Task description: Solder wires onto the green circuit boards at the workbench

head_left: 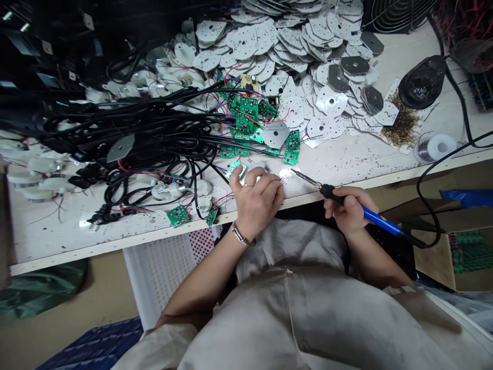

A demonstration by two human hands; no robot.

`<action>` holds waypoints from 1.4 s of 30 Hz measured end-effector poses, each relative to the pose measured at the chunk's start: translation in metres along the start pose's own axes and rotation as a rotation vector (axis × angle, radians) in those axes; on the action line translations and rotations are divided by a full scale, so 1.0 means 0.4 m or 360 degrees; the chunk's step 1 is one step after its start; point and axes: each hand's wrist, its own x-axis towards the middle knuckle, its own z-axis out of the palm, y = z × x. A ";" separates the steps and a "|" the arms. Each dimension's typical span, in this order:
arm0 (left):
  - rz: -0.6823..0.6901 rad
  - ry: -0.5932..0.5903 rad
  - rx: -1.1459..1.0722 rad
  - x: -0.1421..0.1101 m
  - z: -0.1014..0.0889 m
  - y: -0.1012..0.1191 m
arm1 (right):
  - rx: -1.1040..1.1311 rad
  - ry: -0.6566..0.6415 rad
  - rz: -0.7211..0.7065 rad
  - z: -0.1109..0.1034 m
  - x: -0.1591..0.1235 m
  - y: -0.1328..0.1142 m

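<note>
With the middle of the view as the dial's centre, white round parts lie at 9 o'clock on the pale bench, and a tangle of black cables sprawls towards 10. A green circuit board rests between 8 and 9, near the bench edge. Close to the centre, the person's left hand has its fingers bent and drawn together beside thin red wires; whether they pinch them cannot be told. A cluster of green boards sits at 12, and grey-white plates heap up between 12 and 1. At 3, the right hand grips a blue-handled soldering iron, its tip pointing to 10 over a glare-washed plate; contact there is unclear. A dark iron holder stands at 2, and a solder spool just above 3.
</note>
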 end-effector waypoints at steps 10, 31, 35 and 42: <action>0.0067 0.0018 -0.0006 -0.006 0.000 -0.008 | -0.0768 0.0194 -0.0687 -0.044 0.134 -0.049; 0.0112 -0.0161 0.0296 -0.122 -0.145 -0.131 | -0.2289 -0.0230 -0.0486 0.069 0.313 -0.034; 0.0140 -0.0179 0.0256 -0.138 -0.172 -0.185 | -0.2192 -0.0235 -0.0531 0.082 0.323 -0.033; -0.0105 0.0209 0.0214 -0.115 -0.172 -0.146 | -0.2066 -0.0150 -0.0609 0.046 0.317 -0.008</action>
